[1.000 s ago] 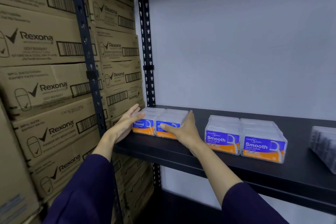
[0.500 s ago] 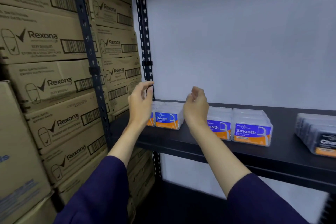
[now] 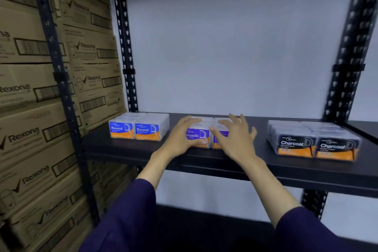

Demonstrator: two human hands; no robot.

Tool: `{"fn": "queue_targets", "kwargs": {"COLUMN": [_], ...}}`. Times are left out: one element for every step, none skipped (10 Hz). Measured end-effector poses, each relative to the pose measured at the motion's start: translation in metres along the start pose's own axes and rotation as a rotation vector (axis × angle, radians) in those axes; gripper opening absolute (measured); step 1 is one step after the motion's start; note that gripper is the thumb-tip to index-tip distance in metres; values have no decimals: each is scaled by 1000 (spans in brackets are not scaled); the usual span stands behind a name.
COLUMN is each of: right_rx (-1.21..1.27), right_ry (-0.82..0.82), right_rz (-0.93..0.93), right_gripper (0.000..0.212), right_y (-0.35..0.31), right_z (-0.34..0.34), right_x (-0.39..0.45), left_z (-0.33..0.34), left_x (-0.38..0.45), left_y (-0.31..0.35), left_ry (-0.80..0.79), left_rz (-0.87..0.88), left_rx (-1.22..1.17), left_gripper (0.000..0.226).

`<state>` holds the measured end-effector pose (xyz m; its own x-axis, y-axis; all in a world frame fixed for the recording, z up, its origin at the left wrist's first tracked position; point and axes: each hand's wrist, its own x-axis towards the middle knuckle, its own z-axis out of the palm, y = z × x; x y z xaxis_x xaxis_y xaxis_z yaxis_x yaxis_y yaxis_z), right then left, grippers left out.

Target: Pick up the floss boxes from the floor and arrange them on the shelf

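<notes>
Head view: left hand [image 3: 180, 139] rests on the Smooth boxes [image 3: 199, 135] mid-shelf [image 3: 245, 161], fingers loosely bent over them; right hand [image 3: 235, 139] hovers spread, holding nothing. Arranging step, apparently; next: square this group between Round boxes [image 3: 139, 129] and Charcoal boxes [image 3: 315, 143].

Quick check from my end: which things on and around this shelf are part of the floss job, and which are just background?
Job:
Round floss boxes
Smooth floss boxes, under the left hand and right hand
Charcoal floss boxes
shelf

Background:
Rexona cartons stacked to the left
white wall behind
</notes>
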<state>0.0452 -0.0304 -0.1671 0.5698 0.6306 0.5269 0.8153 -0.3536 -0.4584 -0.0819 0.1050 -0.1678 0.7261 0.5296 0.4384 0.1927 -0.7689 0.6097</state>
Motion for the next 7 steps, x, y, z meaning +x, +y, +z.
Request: {"fn": "queue_targets", "kwargs": {"right_rx": [62, 75, 60, 63, 104, 161, 190], "right_ry": [8, 55, 54, 54, 76, 139, 164], "right_rz": [-17, -41, -44, -61, -76, -111, -90], "right_gripper": [48, 49, 50, 49, 44, 38, 35], "right_y": [1, 3, 4, 5, 8, 14, 18], "right_z": [1, 3, 3, 2, -6, -22, -40], "right_x": [2, 4, 5, 5, 3, -3, -8], "left_z": [1, 2, 2, 3, 3, 6, 14], "left_x": [2, 5, 8, 8, 10, 11, 7], "left_y": [-2, -6, -6, -2, 9, 34, 67], "left_ry": [3, 3, -10, 13, 145, 305, 355], "left_rz": [12, 8, -4, -3, 16, 127, 170], "left_rx": [9, 20, 28, 29, -19, -47, -9], "left_gripper": [73, 74, 74, 67, 48, 30, 21]}}
